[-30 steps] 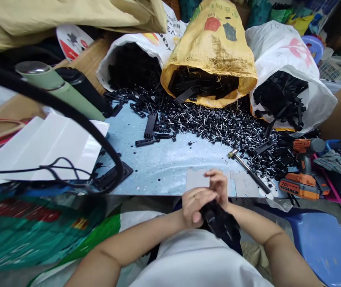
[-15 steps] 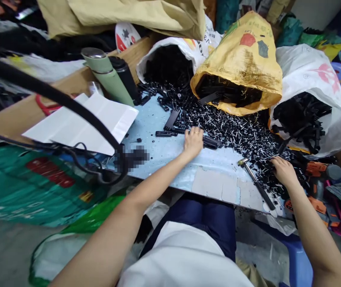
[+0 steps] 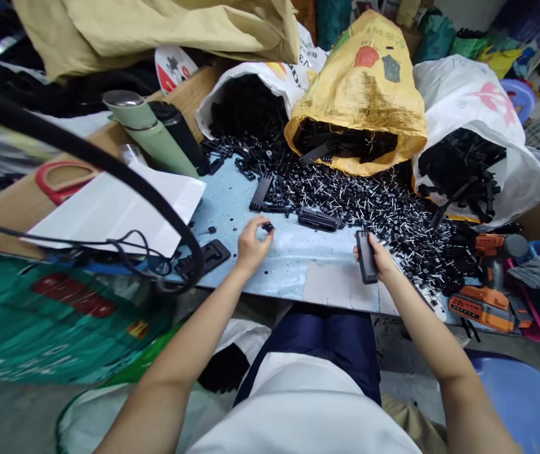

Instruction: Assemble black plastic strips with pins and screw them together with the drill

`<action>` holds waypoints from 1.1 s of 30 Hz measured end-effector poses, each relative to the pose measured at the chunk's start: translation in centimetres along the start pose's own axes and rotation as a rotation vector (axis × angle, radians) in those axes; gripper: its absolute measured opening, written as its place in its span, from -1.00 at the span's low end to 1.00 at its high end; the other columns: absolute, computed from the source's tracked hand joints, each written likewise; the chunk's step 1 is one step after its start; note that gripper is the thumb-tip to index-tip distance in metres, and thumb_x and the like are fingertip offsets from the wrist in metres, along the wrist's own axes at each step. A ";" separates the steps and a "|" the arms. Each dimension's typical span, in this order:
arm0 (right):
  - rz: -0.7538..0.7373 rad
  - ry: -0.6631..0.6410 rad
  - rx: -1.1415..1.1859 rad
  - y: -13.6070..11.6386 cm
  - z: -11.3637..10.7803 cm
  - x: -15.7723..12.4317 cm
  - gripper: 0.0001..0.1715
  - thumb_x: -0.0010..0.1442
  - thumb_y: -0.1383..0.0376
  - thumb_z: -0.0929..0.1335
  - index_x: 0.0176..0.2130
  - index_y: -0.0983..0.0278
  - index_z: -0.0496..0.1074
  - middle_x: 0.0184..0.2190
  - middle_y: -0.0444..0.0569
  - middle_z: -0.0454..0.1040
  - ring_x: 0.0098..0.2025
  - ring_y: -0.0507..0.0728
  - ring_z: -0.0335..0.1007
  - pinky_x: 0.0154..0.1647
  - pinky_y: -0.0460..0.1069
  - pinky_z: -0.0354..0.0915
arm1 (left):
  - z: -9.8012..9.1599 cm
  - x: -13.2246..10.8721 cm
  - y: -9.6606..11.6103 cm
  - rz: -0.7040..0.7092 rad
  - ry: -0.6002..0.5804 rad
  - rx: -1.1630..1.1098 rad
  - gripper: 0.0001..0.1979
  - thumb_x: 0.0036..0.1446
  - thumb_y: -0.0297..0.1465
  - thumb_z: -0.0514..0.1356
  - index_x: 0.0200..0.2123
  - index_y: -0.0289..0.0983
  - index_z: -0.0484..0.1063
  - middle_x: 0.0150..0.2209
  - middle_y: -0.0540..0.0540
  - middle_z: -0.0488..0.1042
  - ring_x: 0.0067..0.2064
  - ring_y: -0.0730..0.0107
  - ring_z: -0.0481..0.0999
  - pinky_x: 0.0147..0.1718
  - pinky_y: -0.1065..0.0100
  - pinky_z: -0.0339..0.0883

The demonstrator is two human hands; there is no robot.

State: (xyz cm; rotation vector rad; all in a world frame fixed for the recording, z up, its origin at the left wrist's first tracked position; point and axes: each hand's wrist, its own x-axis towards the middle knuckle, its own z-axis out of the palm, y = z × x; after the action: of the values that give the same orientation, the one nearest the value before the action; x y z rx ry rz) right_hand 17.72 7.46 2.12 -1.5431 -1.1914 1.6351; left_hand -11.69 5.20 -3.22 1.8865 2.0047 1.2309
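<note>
My left hand (image 3: 251,244) pinches a small black plastic piece (image 3: 268,226) just above the light blue tabletop (image 3: 298,252). My right hand (image 3: 378,258) is closed round a long black plastic strip (image 3: 365,256), held upright over the table's near edge. Another black strip (image 3: 318,219) lies flat between my hands, at the edge of a big heap of small black parts with metal pins (image 3: 369,202). A comb-like black piece (image 3: 260,192) rests farther back.
Three open sacks of black parts stand behind: white (image 3: 251,94), yellow (image 3: 359,94), white (image 3: 478,126). A green flask (image 3: 151,132), red scissors (image 3: 62,180) and white paper (image 3: 123,208) lie left. An orange drill (image 3: 487,296) sits right. A black cable (image 3: 109,170) arcs across.
Both hands have drawn back from the heap toward me. The left now pinches a small black piece and the right has picked up a long black strip.
</note>
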 end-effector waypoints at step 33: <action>-0.583 -0.087 -0.386 3.8 3.1 -4.4 -0.32 0.17 0.00 0.19 0.20 0.20 0.14 -0.25 -0.02 0.43 -0.58 -0.10 0.20 -0.47 -0.10 0.34 | 2.8 -7.5 13.2 0.012 -0.048 -0.537 -0.66 0.24 -0.32 0.00 0.00 -0.28 0.40 -0.39 -0.07 0.37 -0.34 0.44 0.40 -0.30 0.40 0.32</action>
State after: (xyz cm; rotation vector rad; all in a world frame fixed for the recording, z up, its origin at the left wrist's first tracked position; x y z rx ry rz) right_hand 15.97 1.28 0.48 -1.1699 -1.8750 1.1356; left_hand 1.84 -1.55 -0.05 1.6382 1.4406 1.5174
